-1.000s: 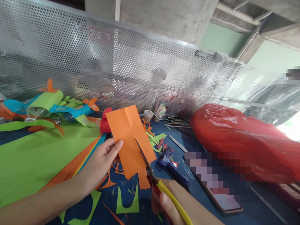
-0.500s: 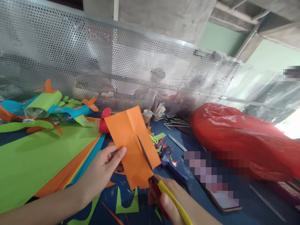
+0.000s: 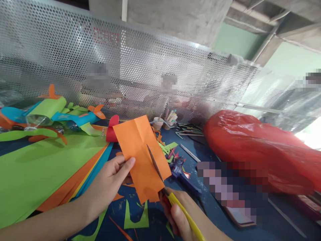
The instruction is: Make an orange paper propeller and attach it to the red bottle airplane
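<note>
Pinched between the thumb and fingers of my left hand [image 3: 114, 177] is a creased sheet of orange paper [image 3: 136, 150], held tilted above the table. My right hand [image 3: 179, 207] grips a pair of scissors [image 3: 184, 212] with yellow and red handles. One dark blade lies over the face of the paper, pointing up and away from me; the other blade is hidden behind the sheet. Under the paper, a U-shaped green paper scrap [image 3: 136, 222] and thin orange slivers lie on the blue tabletop [image 3: 155, 231].
Large coloured sheets [image 3: 50, 167] are stacked at left, with paper-and-bottle models [image 3: 50, 108] behind. A blue glue gun [image 3: 184, 175], a phone [image 3: 240, 217] and a big red plastic bag [image 3: 250, 150] are on the right. Pen cups [image 3: 169, 122] stand near the perforated metal screen [image 3: 150, 67].
The orange paper has shifted and turned slightly, its top edge a little lower. The scissor blades have closed slightly at the lower edge. My left hand has barely moved.
</note>
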`<state>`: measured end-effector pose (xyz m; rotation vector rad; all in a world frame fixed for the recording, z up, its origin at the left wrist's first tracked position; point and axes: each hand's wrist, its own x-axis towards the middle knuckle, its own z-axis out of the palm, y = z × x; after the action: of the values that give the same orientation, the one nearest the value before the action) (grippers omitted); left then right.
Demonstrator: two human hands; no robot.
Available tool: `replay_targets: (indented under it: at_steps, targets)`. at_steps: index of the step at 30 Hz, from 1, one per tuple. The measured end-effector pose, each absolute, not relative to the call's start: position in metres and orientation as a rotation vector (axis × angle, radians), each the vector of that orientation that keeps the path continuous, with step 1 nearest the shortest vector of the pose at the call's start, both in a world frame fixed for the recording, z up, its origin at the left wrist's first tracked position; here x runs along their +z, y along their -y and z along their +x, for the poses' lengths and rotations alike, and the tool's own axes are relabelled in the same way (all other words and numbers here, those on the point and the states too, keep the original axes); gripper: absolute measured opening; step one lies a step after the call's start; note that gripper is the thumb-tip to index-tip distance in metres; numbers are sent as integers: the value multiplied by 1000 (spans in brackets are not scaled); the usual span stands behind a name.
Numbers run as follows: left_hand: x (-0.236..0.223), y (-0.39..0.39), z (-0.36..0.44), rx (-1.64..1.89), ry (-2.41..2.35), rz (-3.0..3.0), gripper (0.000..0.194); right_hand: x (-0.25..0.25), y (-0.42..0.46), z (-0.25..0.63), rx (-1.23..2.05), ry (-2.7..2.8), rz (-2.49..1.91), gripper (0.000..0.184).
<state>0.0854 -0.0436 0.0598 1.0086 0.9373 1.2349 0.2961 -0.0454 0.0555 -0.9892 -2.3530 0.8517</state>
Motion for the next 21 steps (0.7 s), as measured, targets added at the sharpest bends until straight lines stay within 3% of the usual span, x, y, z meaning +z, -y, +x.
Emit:
replay_targets:
  at_steps: [9,21]
  targets:
    - [58,42,85,1243,-931,1023,30,64,49,295,1000,2276,-1062,75]
    - [58,44,84,1235,-954,1022,29,67,53,297,1034,2235,-1098,73]
